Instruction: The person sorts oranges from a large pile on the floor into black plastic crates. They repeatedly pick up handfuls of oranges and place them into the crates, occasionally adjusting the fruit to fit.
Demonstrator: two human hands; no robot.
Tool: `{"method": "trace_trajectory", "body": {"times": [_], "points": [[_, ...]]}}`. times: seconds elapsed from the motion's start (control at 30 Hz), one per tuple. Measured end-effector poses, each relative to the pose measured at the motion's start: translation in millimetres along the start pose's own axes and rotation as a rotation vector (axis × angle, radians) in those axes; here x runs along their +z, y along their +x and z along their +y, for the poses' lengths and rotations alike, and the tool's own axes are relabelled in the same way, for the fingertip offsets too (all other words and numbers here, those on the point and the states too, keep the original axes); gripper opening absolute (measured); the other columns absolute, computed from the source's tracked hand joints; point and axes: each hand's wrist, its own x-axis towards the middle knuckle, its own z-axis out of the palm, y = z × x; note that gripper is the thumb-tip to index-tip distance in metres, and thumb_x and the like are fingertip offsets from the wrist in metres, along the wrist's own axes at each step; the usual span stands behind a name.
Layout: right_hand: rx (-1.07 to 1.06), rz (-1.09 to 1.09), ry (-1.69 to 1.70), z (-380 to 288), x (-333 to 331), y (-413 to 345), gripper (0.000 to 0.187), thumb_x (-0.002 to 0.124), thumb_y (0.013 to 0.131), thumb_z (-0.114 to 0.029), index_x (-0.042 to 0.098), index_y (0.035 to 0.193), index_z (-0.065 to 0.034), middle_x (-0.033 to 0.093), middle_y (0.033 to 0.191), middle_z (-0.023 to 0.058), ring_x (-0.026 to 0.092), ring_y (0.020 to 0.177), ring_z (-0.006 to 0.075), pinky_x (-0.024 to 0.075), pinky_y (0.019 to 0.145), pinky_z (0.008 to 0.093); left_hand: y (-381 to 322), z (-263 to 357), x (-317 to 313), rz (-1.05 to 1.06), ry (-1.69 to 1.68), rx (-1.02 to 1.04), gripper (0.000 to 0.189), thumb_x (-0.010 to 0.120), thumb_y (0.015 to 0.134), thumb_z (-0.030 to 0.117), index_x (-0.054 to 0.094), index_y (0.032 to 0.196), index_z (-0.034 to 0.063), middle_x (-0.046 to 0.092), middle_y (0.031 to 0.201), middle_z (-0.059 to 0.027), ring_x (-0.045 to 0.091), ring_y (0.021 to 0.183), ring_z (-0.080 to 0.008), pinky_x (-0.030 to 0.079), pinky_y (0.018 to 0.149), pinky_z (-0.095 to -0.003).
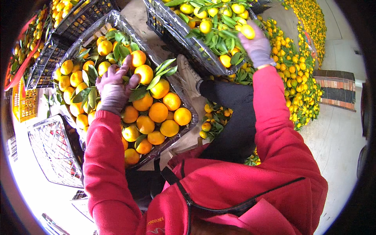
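Observation:
My left hand [114,83], in a thin greyish glove, rests over the orange citrus fruit in a black plastic crate [192,119] lined with clear film. Its fingers are spread, with the index finger and thumb beside an orange fruit [144,74]; its palm side is hidden. Up at the right, my right hand [258,48], gloved likewise, holds a yellow-orange citrus fruit [247,31] at its fingertips. That hand is above the edge of a second lined crate [164,22], which contains yellower fruit and many green leaves [218,39].
Loose citrus fruit with leaves [293,70] lies heaped on the floor at the right, near a dark mat-like strip [335,89]. Black crates [85,17] stand at the upper left. A yellow crate [26,102] and a pale-lit mesh crate [55,149] are on the left. My shoe [188,75] is between the fruit crates.

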Motion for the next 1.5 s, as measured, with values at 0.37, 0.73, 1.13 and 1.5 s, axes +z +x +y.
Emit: {"method": "trace_trajectory", "body": {"times": [0.37, 0.73, 1.13, 1.5], "points": [[-0.533, -0.161, 0.725, -144.9, -15.8, 14.9, 0.047, 0.078, 0.072, 0.000, 0.060, 0.114, -0.0108, 0.060, 0.101, -0.0001, 0.058, 0.093, 0.0131, 0.0513, 0.083, 0.0284, 0.2, -0.5, -0.7, 0.043, -0.023, 0.011, 0.071, 0.059, 0.080, 0.067, 0.045, 0.144, 0.0393, 0.060, 0.122, -0.0109, 0.057, 0.115, -0.0308, 0.033, 0.101, -0.0569], [-0.603, -0.397, 0.676, -301.0, 140.1, -21.6, 0.048, 0.078, 0.074, -0.009, 0.062, 0.119, -0.0158, 0.065, 0.107, 0.0081, 0.065, 0.095, 0.0218, 0.0534, 0.081, 0.0337, -0.1, 0.0, -4.7, 0.065, -0.051, 0.004, 0.068, 0.056, 0.079, 0.070, 0.047, 0.141, 0.0423, 0.062, 0.114, -0.0118, 0.058, 0.110, -0.0335, 0.032, 0.103, -0.0629], [-0.708, -1.102, 0.198, -279.9, 128.6, 12.9, 0.057, 0.083, 0.075, -0.032, 0.064, 0.123, -0.0083, 0.066, 0.079, 0.0037, 0.057, 0.064, 0.0092, 0.0456, 0.061, 0.0256, -0.1, 0.8, -6.8, 0.072, -0.056, 0.002, 0.067, 0.059, 0.078, 0.068, 0.049, 0.140, 0.0430, 0.061, 0.110, -0.0114, 0.059, 0.108, -0.0327, 0.032, 0.102, -0.0635], [-0.992, -1.090, -0.442, -317.9, 165.4, 32.3, 0.053, 0.085, 0.067, -0.044, 0.075, 0.103, -0.0071, 0.074, 0.095, 0.0120, 0.070, 0.090, 0.0275, 0.0531, 0.081, 0.0394, 2.2, -0.2, -4.2, 0.037, -0.066, 0.001, 0.067, 0.058, 0.078, 0.070, 0.051, 0.139, 0.0411, 0.060, 0.124, -0.0157, 0.057, 0.115, -0.0339, 0.030, 0.105, -0.0627]]}}
